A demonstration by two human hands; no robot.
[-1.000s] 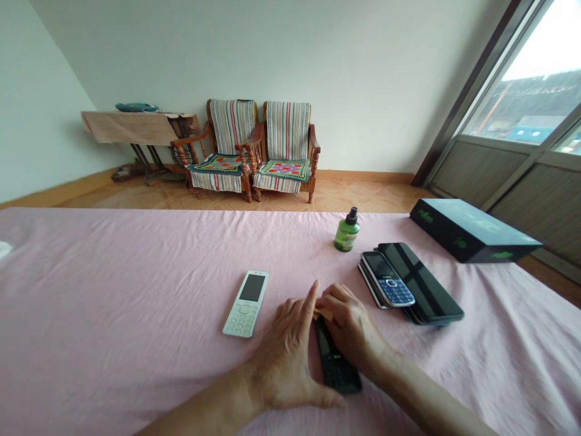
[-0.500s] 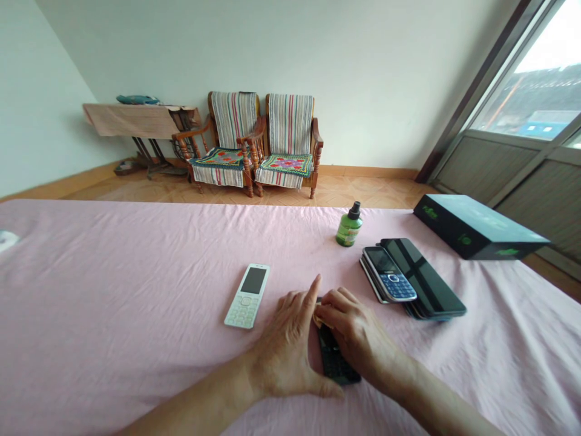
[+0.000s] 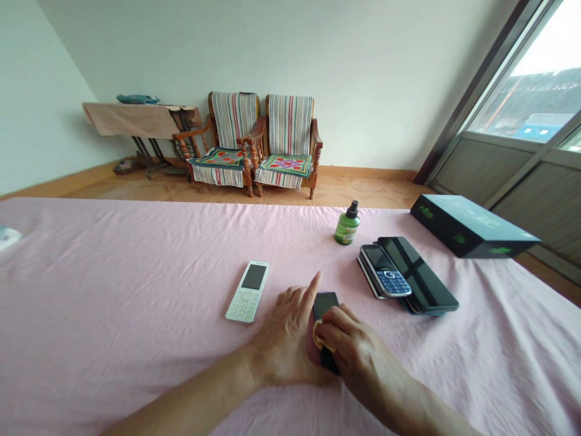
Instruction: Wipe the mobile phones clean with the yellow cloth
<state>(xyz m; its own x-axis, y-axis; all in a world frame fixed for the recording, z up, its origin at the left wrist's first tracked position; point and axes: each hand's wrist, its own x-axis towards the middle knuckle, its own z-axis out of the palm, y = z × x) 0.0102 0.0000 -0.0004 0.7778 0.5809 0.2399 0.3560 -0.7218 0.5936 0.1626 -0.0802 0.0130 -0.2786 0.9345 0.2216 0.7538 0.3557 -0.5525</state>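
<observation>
A dark keypad phone (image 3: pixel 327 301) lies face up on the pink cloth, its middle and keypad mostly covered by my hands. Along its left edge rests my left hand (image 3: pixel 288 339), fingers stretched and thumb spread toward the phone's near end. My right hand (image 3: pixel 351 342) is closed on a small yellowish wiping cloth (image 3: pixel 319 335), pressed against the phone's face; most of this cloth is hidden under the fingers. To the left of my hands lies a white keypad phone (image 3: pixel 247 292), also face up.
A green spray bottle (image 3: pixel 347 227) stands beyond my hands. To the right, a blue keypad phone (image 3: pixel 387 270) tops a small stack beside stacked dark smartphones (image 3: pixel 420 275). A black box (image 3: pixel 472 227) lies farther right. Two wooden chairs (image 3: pixel 285 139) stand past the pink-covered surface (image 3: pixel 136 272).
My right hand has slid with the cloth from the dark phone's top end down toward its keypad, uncovering the screen. My left thumb has moved beneath the right hand.
</observation>
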